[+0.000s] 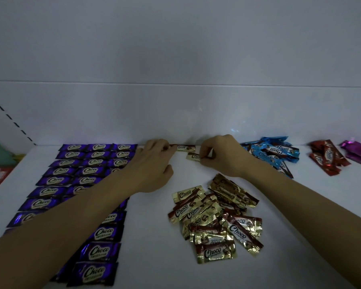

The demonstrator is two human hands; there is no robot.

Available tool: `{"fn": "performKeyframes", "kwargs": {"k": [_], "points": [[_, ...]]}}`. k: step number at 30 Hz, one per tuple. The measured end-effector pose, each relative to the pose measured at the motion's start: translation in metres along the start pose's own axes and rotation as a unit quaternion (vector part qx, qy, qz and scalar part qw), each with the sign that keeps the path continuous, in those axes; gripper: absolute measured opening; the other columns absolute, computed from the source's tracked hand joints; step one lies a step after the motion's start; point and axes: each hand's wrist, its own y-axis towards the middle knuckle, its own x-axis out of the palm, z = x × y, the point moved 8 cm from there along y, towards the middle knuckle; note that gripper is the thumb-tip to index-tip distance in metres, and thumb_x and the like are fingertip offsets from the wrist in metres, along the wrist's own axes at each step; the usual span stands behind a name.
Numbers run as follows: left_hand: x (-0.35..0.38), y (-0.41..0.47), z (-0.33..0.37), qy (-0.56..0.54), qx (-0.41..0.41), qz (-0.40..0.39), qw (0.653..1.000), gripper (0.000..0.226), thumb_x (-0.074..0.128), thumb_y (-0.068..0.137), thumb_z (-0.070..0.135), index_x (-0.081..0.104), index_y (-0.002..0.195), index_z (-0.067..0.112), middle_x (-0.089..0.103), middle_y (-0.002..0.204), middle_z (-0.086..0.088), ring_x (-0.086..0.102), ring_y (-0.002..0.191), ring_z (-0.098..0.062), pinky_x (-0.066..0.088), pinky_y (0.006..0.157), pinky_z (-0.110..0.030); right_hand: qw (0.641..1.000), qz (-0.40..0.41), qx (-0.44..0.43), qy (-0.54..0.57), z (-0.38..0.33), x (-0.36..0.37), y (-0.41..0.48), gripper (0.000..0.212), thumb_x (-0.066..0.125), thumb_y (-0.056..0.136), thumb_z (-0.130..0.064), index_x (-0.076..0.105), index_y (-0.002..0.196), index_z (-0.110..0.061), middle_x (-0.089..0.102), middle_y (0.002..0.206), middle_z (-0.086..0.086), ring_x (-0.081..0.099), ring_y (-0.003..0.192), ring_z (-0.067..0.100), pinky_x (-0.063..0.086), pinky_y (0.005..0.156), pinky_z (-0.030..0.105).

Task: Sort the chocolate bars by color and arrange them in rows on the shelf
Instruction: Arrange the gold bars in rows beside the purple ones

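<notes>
Pinching two gold bars [183,147], left hand [152,163] and right hand [224,157] one each.

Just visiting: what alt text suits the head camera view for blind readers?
The left hand pinches a gold foil-wrapped chocolate bar at the back of a white shelf; the right hand pinches a second gold bar beside it. Rows of purple-wrapped bars lie left; gold pile, blue pile and red pile lie loose.

On the shelf [152,243], 3 columns of bars [79,170] left, a pile [215,217] centre, 3 heaps [273,153] [327,157] [358,152] right; 2 bars [183,147] [193,156] behind the pile
</notes>
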Motion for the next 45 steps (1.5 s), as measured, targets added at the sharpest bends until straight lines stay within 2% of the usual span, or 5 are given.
{"fn": "performKeyframes", "kwargs": {"k": [24, 32, 36, 39, 45], "points": [[-0.004, 0.005, 0.013, 0.012, -0.004, 0.013, 1.000, 0.052, 0.038, 0.096, 0.032, 0.031, 0.147, 0.023, 0.033, 0.140, 0.002, 0.028, 0.128, -0.019, 0.034, 0.099, -0.042, 0.992, 0.091, 0.022, -0.085, 0.030, -0.006, 0.003, 0.020, 0.062, 0.092, -0.014, 0.079, 0.097, -0.023, 0.072, 0.093, 0.000, 0.065, 0.078, 0.020, 0.057, 0.069, 0.035], [-0.023, -0.013, 0.010, -0.022, -0.017, 0.044, 0.999, 0.067, 0.018, 0.083, 0.046, 0.041, 0.142, 0.026, 0.042, 0.133, 0.004, 0.039, 0.119, -0.018, 0.043, 0.093, -0.045, 0.991, 0.120, -0.019, -0.053, 0.008, -0.031, -0.024, 0.012, 0.066, 0.090, -0.016, 0.074, 0.098, -0.015, 0.070, 0.090, 0.002, 0.062, 0.080, 0.019, 0.053, 0.073, 0.035], [-0.036, -0.036, 0.025, -0.058, 0.007, 0.042, 0.997, 0.055, 0.027, 0.089, 0.052, 0.052, 0.134, 0.030, 0.049, 0.128, 0.011, 0.043, 0.117, -0.011, 0.044, 0.098, -0.043, 0.999, 0.022, -0.019, 0.015, -0.005, -0.036, -0.055, 0.020, 0.066, 0.094, -0.031, 0.073, 0.109, -0.022, 0.070, 0.094, -0.007, 0.062, 0.078, 0.003, 0.051, 0.071, 0.019], [-0.033, -0.049, 0.047, -0.079, 0.036, -0.016, 0.996, 0.034, 0.045, 0.097, 0.049, 0.053, 0.128, 0.038, 0.052, 0.112, 0.023, 0.047, 0.105, 0.002, 0.045, 0.094, -0.029, 0.997, -0.073, -0.018, 0.021, -0.011, -0.030, -0.074, 0.027, 0.063, 0.092, -0.044, 0.070, 0.114, -0.029, 0.068, 0.091, -0.013, 0.063, 0.079, 0.001, 0.054, 0.071, 0.021], [-0.017, -0.065, 0.069, -0.091, 0.065, -0.103, 0.988, 0.044, 0.069, 0.084, 0.050, 0.055, 0.125, 0.039, 0.052, 0.102, 0.021, 0.051, 0.090, 0.003, 0.045, 0.077, -0.014, 0.989, -0.145, -0.004, 0.031, -0.016, -0.022, -0.090, 0.038, 0.075, 0.080, -0.052, 0.065, 0.112, -0.035, 0.063, 0.088, -0.017, 0.060, 0.078, -0.001, 0.044, 0.063, 0.014]]}}
